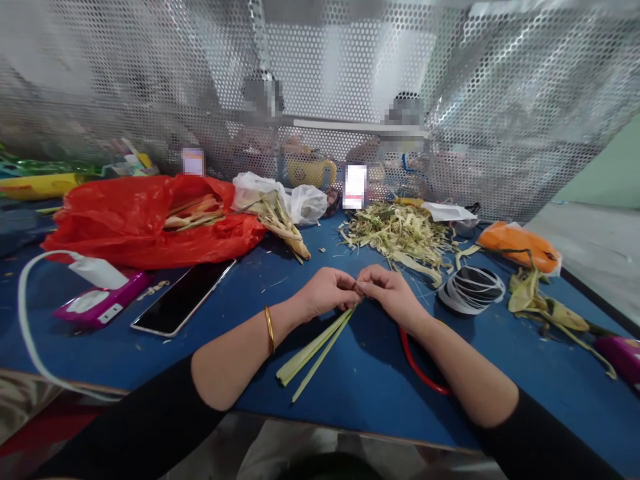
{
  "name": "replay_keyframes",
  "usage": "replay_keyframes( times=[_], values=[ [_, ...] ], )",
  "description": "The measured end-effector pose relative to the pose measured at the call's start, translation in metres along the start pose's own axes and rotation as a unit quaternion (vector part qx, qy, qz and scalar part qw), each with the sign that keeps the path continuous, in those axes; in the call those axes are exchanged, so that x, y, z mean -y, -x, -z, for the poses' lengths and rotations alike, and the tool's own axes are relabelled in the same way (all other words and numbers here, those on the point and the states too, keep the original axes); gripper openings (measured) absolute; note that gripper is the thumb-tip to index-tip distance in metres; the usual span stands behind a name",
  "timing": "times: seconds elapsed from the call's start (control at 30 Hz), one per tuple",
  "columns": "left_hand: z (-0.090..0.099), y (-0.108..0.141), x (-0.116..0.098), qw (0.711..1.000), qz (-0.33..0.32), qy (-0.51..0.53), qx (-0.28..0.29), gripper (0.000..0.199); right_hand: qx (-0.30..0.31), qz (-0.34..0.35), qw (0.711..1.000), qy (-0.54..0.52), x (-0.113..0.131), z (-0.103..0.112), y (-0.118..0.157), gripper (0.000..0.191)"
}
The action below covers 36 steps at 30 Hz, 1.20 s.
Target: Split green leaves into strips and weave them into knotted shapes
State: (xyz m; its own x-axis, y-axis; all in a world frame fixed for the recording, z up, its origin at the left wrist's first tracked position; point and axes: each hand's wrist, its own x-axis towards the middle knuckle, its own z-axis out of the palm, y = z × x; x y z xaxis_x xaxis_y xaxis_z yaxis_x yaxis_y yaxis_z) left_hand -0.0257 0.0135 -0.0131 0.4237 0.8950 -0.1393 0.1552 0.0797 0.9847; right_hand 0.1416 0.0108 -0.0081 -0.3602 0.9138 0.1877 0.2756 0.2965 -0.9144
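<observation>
From far away, I am looking along the blue worktop from left to right. A white cord is looping down to a chunky white plug, which is sitting in a shiny purple power strip. Behind them, a crinkly red bag is lying open with dry husks inside. A flat, smooth black phone is resting in front of the bag. Thin, see-through white bags are lying next, with stiff, pointy husks poking out.

In the middle, my left hand is pinching the top of some long, flat green strips, which are fanning out toward me. My right hand is meeting it, fingertips pinched shut, but I cannot tell on what. A bendy red tube is lying partly under my right arm. Behind, curly scraps are making a messy heap. White string is winding around a dark, round lump near my right arm. Farther right, a puffy orange bag is sitting behind wilted leaves. A silver sheet full of holes is standing like a wall behind everything.
</observation>
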Motion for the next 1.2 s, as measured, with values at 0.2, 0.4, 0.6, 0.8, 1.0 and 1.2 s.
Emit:
replay_keyframes(
  times=[0.2, 0.4, 0.6, 0.8, 1.0, 1.2],
  values=[
    [0.002, -0.001, 0.000, 0.999, -0.019, 0.042, -0.018, 0.011, -0.029, -0.077, 0.995, -0.064, -0.004, 0.009, -0.001, 0.024],
    [0.002, 0.000, -0.001, 0.998, -0.017, 0.051, -0.014, 0.016, 0.019, -0.066, 0.998, 0.006, -0.011, 0.013, -0.002, 0.018],
    [0.002, -0.001, 0.000, 0.999, 0.000, 0.040, -0.018, 0.018, -0.011, 0.028, 0.992, 0.122, -0.014, 0.008, -0.001, 0.013],
    [0.001, -0.001, -0.001, 0.998, 0.012, 0.053, -0.042, 0.023, -0.003, 0.032, 0.993, 0.110, -0.009, 0.012, -0.001, 0.014],
    [0.003, 0.000, -0.002, 0.996, 0.033, 0.055, -0.067, 0.025, 0.061, 0.026, 0.996, 0.054, -0.005, 0.015, 0.001, 0.010],
    [0.007, -0.001, -0.001, 0.997, 0.031, 0.031, -0.067, 0.022, 0.050, 0.010, 0.997, 0.050, -0.006, 0.015, 0.001, 0.005]
  ],
)
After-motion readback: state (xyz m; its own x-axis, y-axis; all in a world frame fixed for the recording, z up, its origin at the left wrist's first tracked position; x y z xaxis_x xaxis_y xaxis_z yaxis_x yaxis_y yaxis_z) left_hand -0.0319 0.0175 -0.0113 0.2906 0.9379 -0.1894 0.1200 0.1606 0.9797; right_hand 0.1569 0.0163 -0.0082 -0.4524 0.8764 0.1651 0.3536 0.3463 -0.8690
